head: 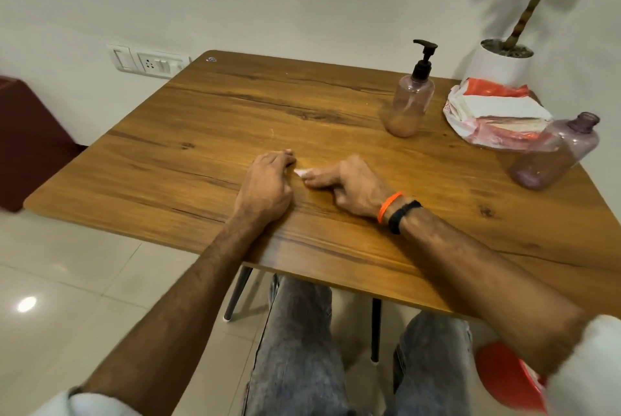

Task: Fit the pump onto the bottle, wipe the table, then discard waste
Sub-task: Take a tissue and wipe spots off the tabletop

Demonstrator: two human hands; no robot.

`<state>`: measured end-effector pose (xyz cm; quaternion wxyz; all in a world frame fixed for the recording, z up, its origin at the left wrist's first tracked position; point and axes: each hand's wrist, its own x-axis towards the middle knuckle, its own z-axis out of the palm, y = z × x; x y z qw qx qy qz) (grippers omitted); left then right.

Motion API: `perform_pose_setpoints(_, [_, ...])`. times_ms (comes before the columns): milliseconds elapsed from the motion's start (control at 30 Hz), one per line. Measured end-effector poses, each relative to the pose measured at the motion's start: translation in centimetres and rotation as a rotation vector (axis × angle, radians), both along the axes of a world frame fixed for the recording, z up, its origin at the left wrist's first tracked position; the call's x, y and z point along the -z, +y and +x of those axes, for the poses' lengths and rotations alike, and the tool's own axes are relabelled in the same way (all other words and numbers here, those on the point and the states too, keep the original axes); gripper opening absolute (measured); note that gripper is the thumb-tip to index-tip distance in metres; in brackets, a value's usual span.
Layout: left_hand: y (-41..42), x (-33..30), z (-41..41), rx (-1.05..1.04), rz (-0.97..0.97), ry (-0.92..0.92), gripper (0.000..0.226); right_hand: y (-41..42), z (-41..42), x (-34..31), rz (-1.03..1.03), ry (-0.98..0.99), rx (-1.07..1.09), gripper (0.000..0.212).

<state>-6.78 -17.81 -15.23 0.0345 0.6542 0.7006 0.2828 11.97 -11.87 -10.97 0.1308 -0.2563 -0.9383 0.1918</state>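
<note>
**Both hands down on table, tiny white scrap between them**

L hand (268, 180) rests w/ fingers curled under, nothing visibly held. R hand (353, 185) lies on its side, index finger + thumb stretched toward a small white scrap (300, 173), fingertips touching it; can't tell if pinched. Bottle w/ pump (408, 103) stands well beyond R hand. Open bottle (554, 153), no pump, far out to R hand's right, tissue pack (497, 113) behind it. Wood table (201, 133) under all.
</note>
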Motion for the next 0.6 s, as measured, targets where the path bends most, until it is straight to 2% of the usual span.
perform_pose_setpoints(100, [0.0,0.1,0.0,-0.009,0.001,-0.003,0.053,-4.3,2.1,0.0,-0.053,0.005,-0.237,0.052])
perform_pose_setpoints(167, [0.0,0.3,0.0,-0.012,0.006,0.004,0.052,-5.4,3.4,0.0,-0.12,0.024,-0.289,0.051])
perform_pose_setpoints(267, [0.1,0.3,-0.2,-0.005,0.003,0.006,0.051,-3.8,3.9,-0.6,-0.164,0.116,-0.15,0.053])
perform_pose_setpoints(367, [0.2,0.4,-0.3,0.004,-0.012,-0.009,0.047,0.1,2.9,-0.8,-0.082,0.228,0.16,0.056])
perform_pose_setpoints(467, [0.0,0.5,-0.3,0.012,-0.014,-0.015,0.047,3.8,2.0,-0.9,-0.034,0.168,0.398,0.054])
perform_pose_setpoints(533, [0.0,0.4,-0.4,0.013,-0.019,-0.02,0.046,4.4,1.8,-0.4,-0.047,0.057,0.378,0.053])
perform_pose_setpoints(600, [0.0,0.5,-0.4,0.009,-0.017,-0.017,0.046,2.6,2.1,0.0,-0.044,-0.007,0.265,0.055])
